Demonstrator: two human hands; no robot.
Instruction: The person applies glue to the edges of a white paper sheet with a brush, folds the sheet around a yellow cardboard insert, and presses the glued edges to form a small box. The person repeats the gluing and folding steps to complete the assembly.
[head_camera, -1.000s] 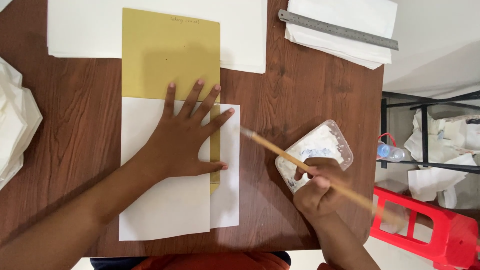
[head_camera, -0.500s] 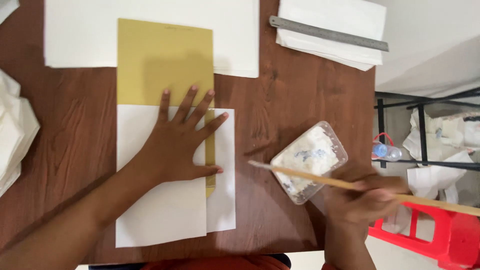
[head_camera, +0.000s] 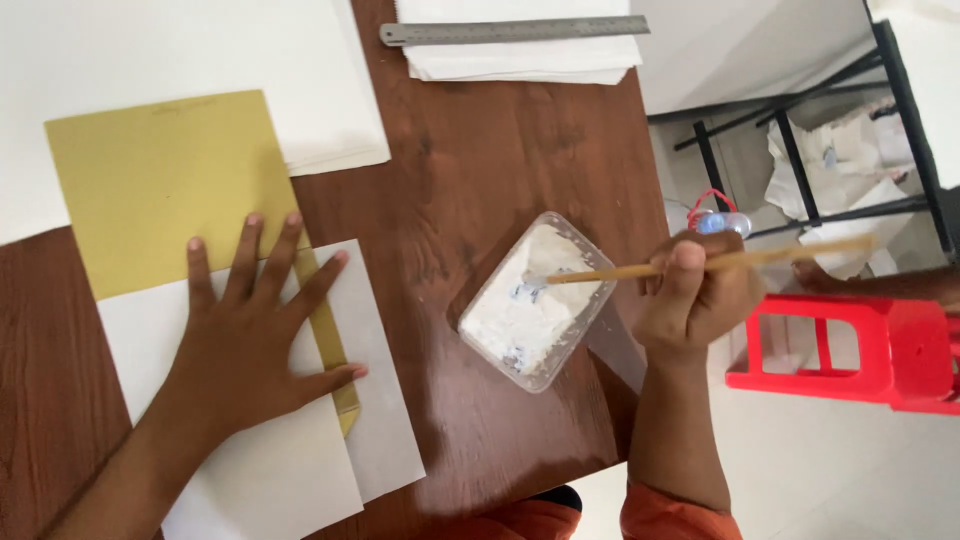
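Left hand: the left hand (head_camera: 240, 345) is flat at lower left of the frame, fingers fanned wide, palm pressing down, gripping nothing.
Under it: a white sheet (head_camera: 250, 470) on top of a mustard-yellow card (head_camera: 165, 185), with a second white sheet (head_camera: 385, 420) poking out to the right and a thin yellow strip showing between the two.
Right hand: the right hand (head_camera: 695, 295) sits right of centre, its grip closed around a slim wooden brush handle (head_camera: 700, 263), thumb on top.
Brush: it lies nearly level, the tip pointing left and down into the clear plastic tub (head_camera: 535, 300).
Tub: centre of the frame, on the brown wooden counter (head_camera: 500, 150), tilted corner-wise, holding white paste with a few bluish flecks.
Top of frame: a steel ruler (head_camera: 515, 30) lies across a folded white stack (head_camera: 520, 60); a large white sheet (head_camera: 150, 60) fills the upper left.
Right edge: a red plastic stool (head_camera: 850, 350) on the floor beside the counter, and a dark metal rack (head_camera: 800, 150) with crumpled white paper behind it.
Bottom edge: orange clothing (head_camera: 680, 525) just visible at the wrist.
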